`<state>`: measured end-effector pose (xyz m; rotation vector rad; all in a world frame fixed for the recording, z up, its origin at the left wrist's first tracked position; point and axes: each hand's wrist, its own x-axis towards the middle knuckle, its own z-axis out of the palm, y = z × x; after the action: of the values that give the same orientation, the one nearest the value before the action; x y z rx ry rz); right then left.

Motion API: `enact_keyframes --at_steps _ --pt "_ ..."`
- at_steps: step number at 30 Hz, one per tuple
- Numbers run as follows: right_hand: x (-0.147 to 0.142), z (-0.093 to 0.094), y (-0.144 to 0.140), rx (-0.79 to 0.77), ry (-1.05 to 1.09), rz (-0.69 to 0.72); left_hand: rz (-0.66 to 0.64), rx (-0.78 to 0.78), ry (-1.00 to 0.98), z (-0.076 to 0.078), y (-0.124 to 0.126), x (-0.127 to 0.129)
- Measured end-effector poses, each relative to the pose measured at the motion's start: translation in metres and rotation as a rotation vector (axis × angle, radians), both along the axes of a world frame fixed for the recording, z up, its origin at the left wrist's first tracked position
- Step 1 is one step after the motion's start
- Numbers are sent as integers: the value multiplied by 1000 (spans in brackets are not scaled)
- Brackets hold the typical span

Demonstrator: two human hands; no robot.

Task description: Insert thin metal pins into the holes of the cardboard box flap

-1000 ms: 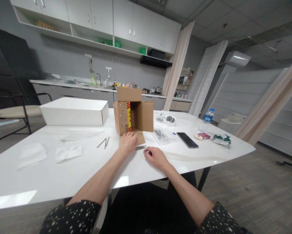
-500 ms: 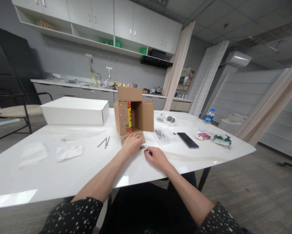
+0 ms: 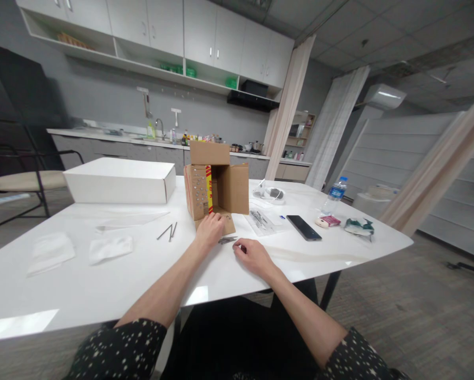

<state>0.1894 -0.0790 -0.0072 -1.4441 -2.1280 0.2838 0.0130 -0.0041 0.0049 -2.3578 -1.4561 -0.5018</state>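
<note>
A small brown cardboard box (image 3: 221, 187) stands open on its side on the white table (image 3: 74, 279), flaps spread, a red and yellow strip on its left flap. My left hand (image 3: 210, 230) rests palm down on the box's bottom flap. Just right of it lies a little bunch of metal nails (image 3: 228, 240). My right hand (image 3: 249, 254) lies on the table by the nails, fingers curled loosely; whether it pinches a nail I cannot tell.
A white flat box (image 3: 120, 181) sits at the back left. Two loose nails (image 3: 168, 231) and white packets (image 3: 110, 248) lie to the left. A black phone (image 3: 303, 227), a bag of nails (image 3: 261, 219) and a water bottle (image 3: 334, 195) are to the right.
My left hand slid a little right over the nails half a second ago and has come back onto the flap, so the nails show again. My right hand has hardly moved.
</note>
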Motion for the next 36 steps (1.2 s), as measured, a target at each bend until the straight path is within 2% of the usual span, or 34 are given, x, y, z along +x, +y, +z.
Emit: enact_keyframes --at_steps 7,26,32,36 --pt "-1 2 -2 -2 -18 -14 42 -11 -47 1 3 -3" --pt "-1 4 -3 -5 -7 -15 140 48 -9 6 -2 -2" --pt "-1 3 -2 4 -10 -11 124 31 -50 13 -5 0" --pt "0 2 -1 3 -16 -11 100 19 -77 13 -5 -1"
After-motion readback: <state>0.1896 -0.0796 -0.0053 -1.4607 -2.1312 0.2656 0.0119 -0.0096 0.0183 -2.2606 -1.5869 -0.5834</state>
